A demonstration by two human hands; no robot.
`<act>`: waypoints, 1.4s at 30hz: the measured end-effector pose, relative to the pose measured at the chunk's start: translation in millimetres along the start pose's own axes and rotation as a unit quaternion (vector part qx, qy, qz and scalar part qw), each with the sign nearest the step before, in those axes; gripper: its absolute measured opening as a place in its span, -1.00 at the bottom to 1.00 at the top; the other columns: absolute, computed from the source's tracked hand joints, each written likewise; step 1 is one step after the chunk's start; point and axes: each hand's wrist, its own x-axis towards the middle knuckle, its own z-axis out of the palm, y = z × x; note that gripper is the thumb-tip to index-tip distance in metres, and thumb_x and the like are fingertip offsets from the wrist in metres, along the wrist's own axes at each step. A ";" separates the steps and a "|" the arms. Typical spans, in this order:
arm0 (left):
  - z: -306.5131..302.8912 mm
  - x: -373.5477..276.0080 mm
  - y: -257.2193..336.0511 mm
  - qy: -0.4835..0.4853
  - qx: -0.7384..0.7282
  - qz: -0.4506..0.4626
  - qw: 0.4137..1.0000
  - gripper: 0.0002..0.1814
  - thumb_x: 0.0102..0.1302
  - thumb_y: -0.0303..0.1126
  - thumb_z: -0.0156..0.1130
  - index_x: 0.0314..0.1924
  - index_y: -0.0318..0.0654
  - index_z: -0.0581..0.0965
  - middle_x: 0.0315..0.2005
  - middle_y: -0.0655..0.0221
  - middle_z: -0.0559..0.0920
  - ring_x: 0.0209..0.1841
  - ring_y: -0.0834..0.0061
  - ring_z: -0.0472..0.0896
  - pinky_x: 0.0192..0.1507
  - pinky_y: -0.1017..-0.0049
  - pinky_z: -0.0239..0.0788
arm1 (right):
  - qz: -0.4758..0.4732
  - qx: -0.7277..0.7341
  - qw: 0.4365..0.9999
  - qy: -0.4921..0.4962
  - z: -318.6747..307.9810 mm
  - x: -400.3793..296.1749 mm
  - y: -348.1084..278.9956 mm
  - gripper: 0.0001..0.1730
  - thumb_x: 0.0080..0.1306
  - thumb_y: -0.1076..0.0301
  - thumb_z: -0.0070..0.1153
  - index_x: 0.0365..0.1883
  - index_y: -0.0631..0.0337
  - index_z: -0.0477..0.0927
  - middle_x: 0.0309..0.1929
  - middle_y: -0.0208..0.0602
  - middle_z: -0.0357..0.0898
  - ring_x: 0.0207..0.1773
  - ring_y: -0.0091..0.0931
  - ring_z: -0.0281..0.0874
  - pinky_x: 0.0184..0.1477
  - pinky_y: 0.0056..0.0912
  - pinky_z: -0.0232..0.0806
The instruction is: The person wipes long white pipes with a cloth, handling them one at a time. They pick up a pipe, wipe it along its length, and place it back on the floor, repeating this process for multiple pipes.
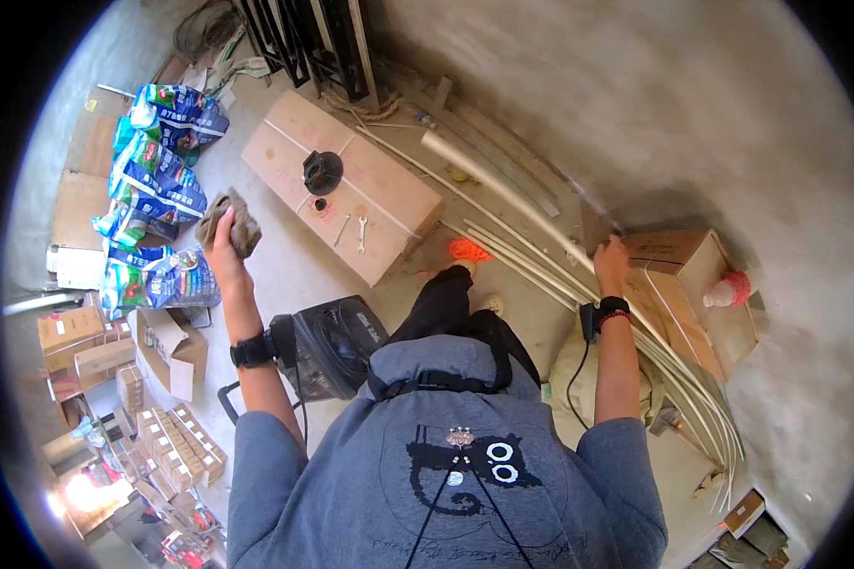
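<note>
My left hand [225,249] is raised on the left, its fingers closed around a bunched grey-brown cloth [240,226]. Out to the right, my right hand [611,260] grips a long pale pipe [502,186] whose far end rises toward the camera. Below it, several thinner pale pipes [519,259] lie in a bundle that bends away behind my right arm. Ahead of me is a large flat cardboard carton [295,135]. On it rest a black round-based object [323,173], a small black ring-like part [320,204] and two wrenches [362,235].
Blue printed bags [160,277] line the left side, with cardboard boxes [171,348] nearer. A black machine-like case [338,345] stands by my left side. Orange cord [470,249] lies near my foot. Another carton [672,284] stands against the right wall; black metal frames [306,43] lean at the back.
</note>
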 end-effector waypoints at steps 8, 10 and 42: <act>-1.2 8.4 -28.3 -0.007 0.030 -0.072 0.997 -0.67 0.11 -0.34 0.22 -0.11 -0.29 0.50 -0.29 0.39 0.57 -0.28 0.54 0.55 -0.24 0.53 0.41 | -0.088 0.152 0.949 -0.264 92.7 -40.2 15.7 -0.70 0.14 0.20 -0.10 -0.38 0.26 0.52 -0.31 -0.04 0.52 -0.20 -0.14 0.42 -0.14 -0.21 0.26; 24.4 5.6 -33.9 -0.041 0.048 -0.086 0.994 -0.69 0.12 -0.33 0.22 -0.13 -0.29 0.50 -0.32 0.40 0.57 -0.31 0.56 0.55 -0.25 0.55 0.40 | -0.079 0.120 0.952 -0.270 113.8 -65.7 51.7 -0.72 0.10 0.16 -0.06 -0.49 0.20 0.52 -0.44 -0.13 0.53 -0.32 -0.20 0.43 -0.24 -0.24 0.28; 82.9 30.7 -290.7 -0.395 0.303 -0.131 0.857 -0.61 -0.07 -0.42 0.25 -0.17 -0.32 0.47 -0.44 0.36 0.59 -0.36 0.50 0.57 -0.30 0.50 0.41 | 0.071 0.195 0.939 -0.275 112.3 -247.4 86.8 -0.73 0.22 0.29 -0.10 -0.33 0.31 0.56 -0.50 -0.25 0.58 -0.44 -0.48 0.54 -0.36 -0.45 0.38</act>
